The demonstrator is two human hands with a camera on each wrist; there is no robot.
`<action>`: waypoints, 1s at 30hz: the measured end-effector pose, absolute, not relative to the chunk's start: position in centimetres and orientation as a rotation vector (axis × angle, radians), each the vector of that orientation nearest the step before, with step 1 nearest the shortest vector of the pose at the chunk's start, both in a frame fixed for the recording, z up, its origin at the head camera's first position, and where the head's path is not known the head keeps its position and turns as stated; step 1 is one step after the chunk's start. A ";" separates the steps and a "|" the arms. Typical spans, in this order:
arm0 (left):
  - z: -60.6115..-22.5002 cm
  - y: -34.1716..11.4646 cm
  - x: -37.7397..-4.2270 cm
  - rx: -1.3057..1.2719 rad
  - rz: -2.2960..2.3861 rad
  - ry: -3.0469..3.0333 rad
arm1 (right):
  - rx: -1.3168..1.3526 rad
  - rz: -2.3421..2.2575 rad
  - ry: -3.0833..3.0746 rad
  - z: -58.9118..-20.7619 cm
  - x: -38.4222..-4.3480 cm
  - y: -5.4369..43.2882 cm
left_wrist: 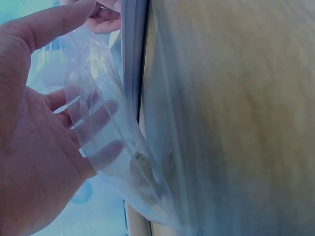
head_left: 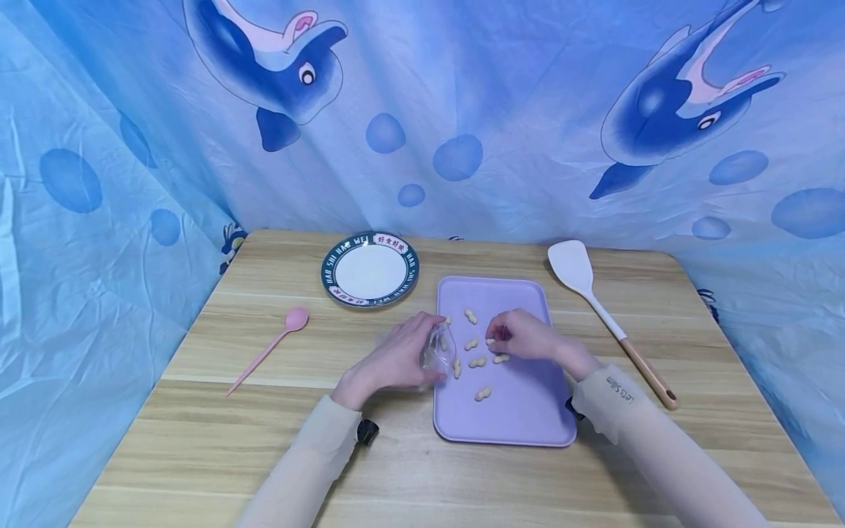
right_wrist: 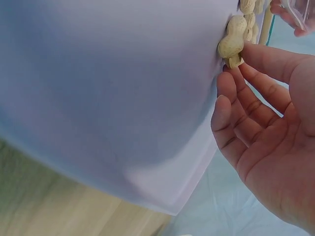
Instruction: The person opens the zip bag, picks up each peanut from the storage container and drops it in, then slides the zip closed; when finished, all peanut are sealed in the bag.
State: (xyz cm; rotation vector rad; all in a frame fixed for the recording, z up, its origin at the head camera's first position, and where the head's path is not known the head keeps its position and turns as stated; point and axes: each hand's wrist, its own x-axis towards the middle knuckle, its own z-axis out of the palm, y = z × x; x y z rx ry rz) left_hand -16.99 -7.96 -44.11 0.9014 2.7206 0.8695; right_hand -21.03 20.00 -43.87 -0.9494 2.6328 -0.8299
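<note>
My left hand (head_left: 405, 352) holds a clear plastic bag (head_left: 436, 352) at the left edge of the purple tray (head_left: 521, 411), its mouth spread between thumb and fingers. In the left wrist view, a peanut (left_wrist: 141, 169) shows through the film of the bag, low down. Over the tray, my right hand (head_left: 524, 336) pinches a peanut (right_wrist: 235, 60) between thumb and fingertips. Another peanut (right_wrist: 232, 37) lies right beside those fingertips. Several more peanuts lie scattered on the tray between the hands, one peanut (head_left: 483, 394) nearer the front.
Behind the tray to the left stands a plate (head_left: 371, 271) with a dark patterned rim. A pink spoon (head_left: 295, 319) lies at the left of the wooden table (head_left: 218, 455). To the tray's right rests a white spatula (head_left: 604, 315) with a wooden handle. A blue dolphin-print curtain (head_left: 502, 88) hangs behind.
</note>
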 end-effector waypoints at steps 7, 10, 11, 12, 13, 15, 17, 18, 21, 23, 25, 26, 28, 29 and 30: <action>-44.3 -8.0 -17.0 0.906 0.870 2.717 | -1.006 -0.862 2.658 -42.6 -21.0 19.7; -44.3 -8.0 -17.0 0.906 0.870 2.716 | -1.045 -0.893 2.668 -41.7 -20.9 19.2; -44.3 -8.0 -17.0 0.906 0.868 2.716 | -1.059 -0.904 2.666 -41.4 -20.8 19.0; -44.3 -8.0 -17.0 0.907 0.867 2.715 | -1.069 -0.909 2.667 -41.1 -20.7 18.8; -44.3 -8.0 -17.0 0.909 0.866 2.716 | -1.078 -0.913 2.668 -40.8 -20.6 18.6; -44.3 -8.0 -17.1 0.917 0.864 2.717 | -1.088 -0.924 2.662 -40.3 -20.3 18.1; -44.3 -8.0 -17.1 0.923 0.861 2.719 | -1.105 -0.922 2.657 -39.9 -20.1 17.5; -44.3 -8.0 -17.1 0.928 0.866 2.718 | -1.107 -0.921 2.656 -39.7 -19.9 17.2; -44.3 -8.1 -17.1 0.940 0.861 2.721 | -1.118 -0.925 2.640 -39.3 -19.5 16.1; -44.3 -8.1 -17.1 0.950 0.856 2.725 | -1.124 -0.930 2.622 -39.2 -19.2 15.4; -44.3 -8.1 -17.1 0.963 0.850 2.732 | -1.133 -0.936 2.602 -39.3 -19.0 14.8; -44.3 -8.1 -17.1 0.969 0.852 2.735 | -1.142 -0.941 2.591 -39.4 -18.9 14.5; -44.3 -8.1 -17.1 0.977 0.852 2.740 | -1.147 -0.947 2.579 -39.7 -18.8 14.1; -44.3 -8.1 -17.1 0.980 0.853 2.741 | -1.149 -0.949 2.578 -39.8 -18.8 13.9; -44.3 -8.1 -17.1 0.983 0.854 2.742 | -1.148 -0.950 2.576 -40.0 -18.7 13.8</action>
